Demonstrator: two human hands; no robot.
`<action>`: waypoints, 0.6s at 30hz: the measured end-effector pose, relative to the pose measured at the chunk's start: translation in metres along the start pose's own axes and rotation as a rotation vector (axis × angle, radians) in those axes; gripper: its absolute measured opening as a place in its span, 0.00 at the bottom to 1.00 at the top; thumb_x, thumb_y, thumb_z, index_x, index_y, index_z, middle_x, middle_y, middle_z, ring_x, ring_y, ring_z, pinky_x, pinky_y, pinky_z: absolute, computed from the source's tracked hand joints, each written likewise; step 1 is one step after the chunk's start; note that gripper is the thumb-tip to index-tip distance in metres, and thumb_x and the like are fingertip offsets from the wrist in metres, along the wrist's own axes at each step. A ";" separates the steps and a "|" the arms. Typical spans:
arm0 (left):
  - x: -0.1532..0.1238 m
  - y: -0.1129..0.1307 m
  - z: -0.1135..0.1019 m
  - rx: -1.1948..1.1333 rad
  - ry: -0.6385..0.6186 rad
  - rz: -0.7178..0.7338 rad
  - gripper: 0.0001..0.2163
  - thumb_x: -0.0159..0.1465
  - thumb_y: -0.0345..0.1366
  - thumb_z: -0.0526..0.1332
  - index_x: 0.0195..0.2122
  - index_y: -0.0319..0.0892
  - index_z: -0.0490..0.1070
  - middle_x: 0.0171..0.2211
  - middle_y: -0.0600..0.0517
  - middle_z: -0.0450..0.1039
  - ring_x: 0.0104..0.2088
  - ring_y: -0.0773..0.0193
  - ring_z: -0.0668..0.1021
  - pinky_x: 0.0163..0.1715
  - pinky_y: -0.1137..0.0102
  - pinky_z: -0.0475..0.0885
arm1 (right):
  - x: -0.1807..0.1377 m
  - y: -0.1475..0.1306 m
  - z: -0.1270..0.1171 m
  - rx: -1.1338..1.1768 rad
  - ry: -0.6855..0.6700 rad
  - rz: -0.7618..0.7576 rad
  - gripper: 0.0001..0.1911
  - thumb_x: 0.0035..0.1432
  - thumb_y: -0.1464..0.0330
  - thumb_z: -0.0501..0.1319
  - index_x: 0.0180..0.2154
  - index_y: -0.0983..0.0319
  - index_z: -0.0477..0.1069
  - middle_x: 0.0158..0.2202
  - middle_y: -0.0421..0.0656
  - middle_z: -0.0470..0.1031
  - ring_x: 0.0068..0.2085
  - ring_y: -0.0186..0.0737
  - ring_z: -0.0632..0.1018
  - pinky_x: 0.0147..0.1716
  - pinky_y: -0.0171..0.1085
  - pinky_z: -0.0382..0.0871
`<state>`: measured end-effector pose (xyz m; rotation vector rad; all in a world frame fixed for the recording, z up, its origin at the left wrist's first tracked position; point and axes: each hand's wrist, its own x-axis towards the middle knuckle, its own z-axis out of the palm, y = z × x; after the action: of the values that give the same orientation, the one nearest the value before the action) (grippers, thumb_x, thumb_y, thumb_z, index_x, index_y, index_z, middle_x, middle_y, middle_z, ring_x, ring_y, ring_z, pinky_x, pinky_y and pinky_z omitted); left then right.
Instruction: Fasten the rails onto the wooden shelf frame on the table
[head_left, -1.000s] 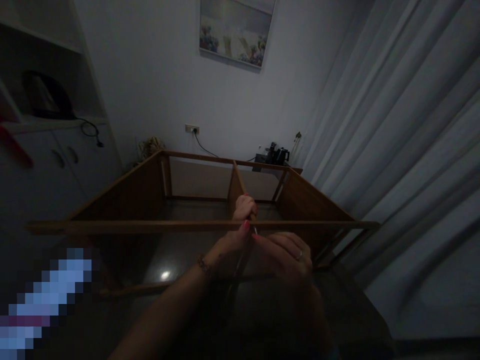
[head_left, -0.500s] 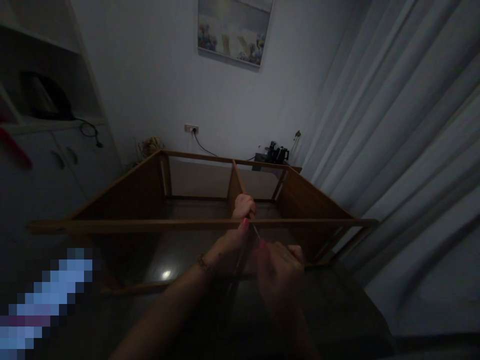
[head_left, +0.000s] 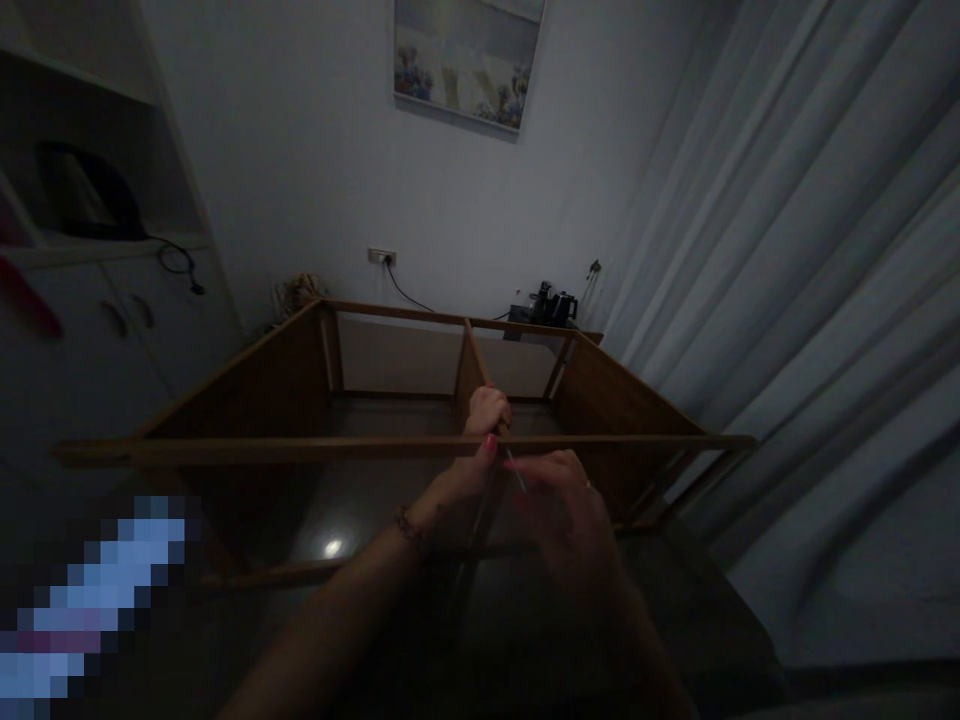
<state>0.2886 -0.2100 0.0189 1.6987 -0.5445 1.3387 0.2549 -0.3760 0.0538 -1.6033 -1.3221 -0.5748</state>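
Note:
A brown wooden frame [head_left: 300, 452] with a middle divider [head_left: 472, 362] stands in front of me. My left hand [head_left: 480, 455] is closed around its near top rail where the divider meets it, fingers behind and thumb in front. From the front of that joint a thin metal rod, which looks like a hex key [head_left: 516, 470], sticks out towards me. My right hand [head_left: 570, 510] is at the key, with the index finger and thumb on either side of it. That hand is partly blurred, and the key's far end is hidden at the joint.
Wooden side panels [head_left: 240, 385] close the frame's ends. A grey curtain [head_left: 787, 300] hangs at the right. White cabinets [head_left: 135, 290] with a kettle [head_left: 86, 190] stand left. A black appliance [head_left: 551, 305] sits behind the frame, and a wall socket [head_left: 381, 257] holds a plug.
My right hand has turned about the key, its index finger rising towards the rail and its fingers spreading around the rod. My left hand keeps its hold on the frame.

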 end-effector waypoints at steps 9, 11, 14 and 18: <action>-0.001 0.001 0.001 0.004 0.015 -0.009 0.26 0.67 0.61 0.35 0.29 0.46 0.57 0.27 0.51 0.60 0.34 0.56 0.66 0.44 0.54 0.64 | 0.024 0.016 -0.021 0.075 -0.329 -0.238 0.13 0.66 0.61 0.59 0.45 0.60 0.77 0.32 0.41 0.75 0.36 0.34 0.74 0.35 0.33 0.70; -0.001 0.000 0.001 -0.001 0.028 0.006 0.26 0.68 0.60 0.35 0.28 0.45 0.57 0.27 0.51 0.61 0.33 0.56 0.66 0.43 0.54 0.64 | 0.026 0.018 -0.026 0.037 -0.388 -0.290 0.13 0.68 0.63 0.57 0.47 0.61 0.76 0.34 0.42 0.77 0.38 0.34 0.74 0.37 0.33 0.71; -0.001 0.000 0.001 0.008 0.029 0.009 0.27 0.67 0.61 0.35 0.28 0.45 0.57 0.28 0.51 0.62 0.33 0.57 0.66 0.42 0.55 0.64 | 0.031 0.017 -0.030 -0.011 -0.393 -0.356 0.10 0.69 0.67 0.56 0.45 0.62 0.75 0.35 0.42 0.77 0.38 0.34 0.75 0.39 0.33 0.71; 0.000 0.002 0.001 0.020 0.018 -0.006 0.27 0.67 0.61 0.34 0.27 0.45 0.56 0.27 0.51 0.61 0.33 0.56 0.65 0.39 0.56 0.64 | 0.035 0.017 -0.024 -0.105 -0.343 -0.447 0.09 0.67 0.66 0.58 0.39 0.62 0.76 0.32 0.42 0.76 0.37 0.36 0.73 0.40 0.35 0.71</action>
<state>0.2876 -0.2117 0.0199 1.7016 -0.5176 1.3580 0.2859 -0.3789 0.0871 -1.5403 -1.9614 -0.6626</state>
